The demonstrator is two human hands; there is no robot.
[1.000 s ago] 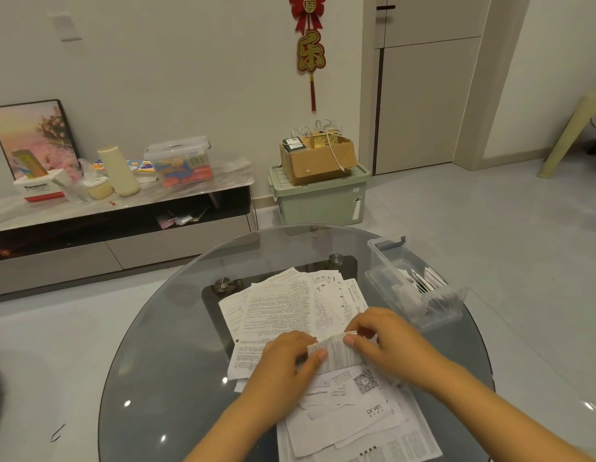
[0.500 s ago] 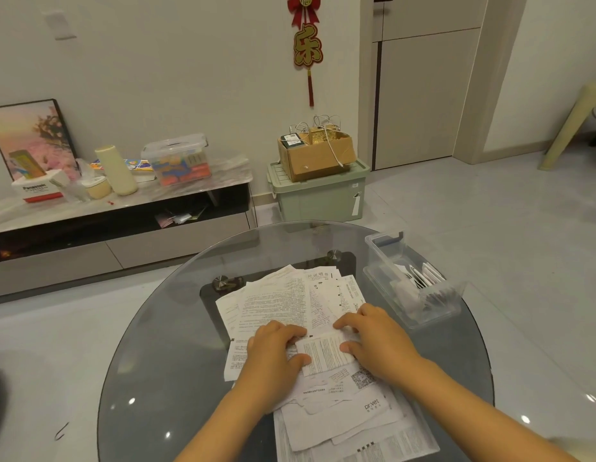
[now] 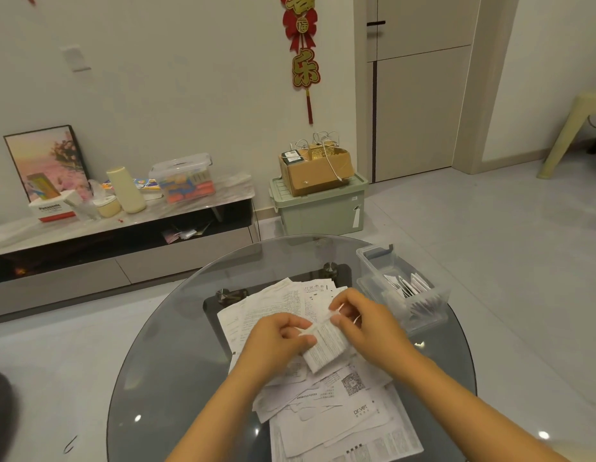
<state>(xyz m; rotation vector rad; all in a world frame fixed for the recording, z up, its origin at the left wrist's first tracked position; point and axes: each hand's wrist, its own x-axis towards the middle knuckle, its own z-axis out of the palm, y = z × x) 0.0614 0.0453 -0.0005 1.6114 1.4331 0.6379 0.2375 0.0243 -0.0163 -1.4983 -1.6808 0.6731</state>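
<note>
Head view: two hands are seen above one round glass surface (image 3: 176, 378). One small printed slip (image 3: 326, 348) is pinched between them. Its left edge is gripped by the curled fingers and thumb of the left hand (image 3: 273, 345). Its top right corner is pinched by the fingers of the right hand (image 3: 366, 325). The slip is held tilted, just above the papers, near the middle of the surface.

One loose pile (image 3: 323, 411) of papers is spread under the hands. The sheets lie over each other, so they cannot be counted. One clear plastic box (image 3: 426, 316) is set at the right edge of the surface. White cards (image 3: 406, 286) are stood inside it, but their number cannot be told. On the floor behind, one green bin (image 3: 320, 211) is seen, with one cardboard box (image 3: 320, 175) set on top of it.

Half a second ago the slip was pressed flat on the pile under both hands. Now it has been picked up and is held in the air. The pile and the clear plastic box are found where they were.
</note>
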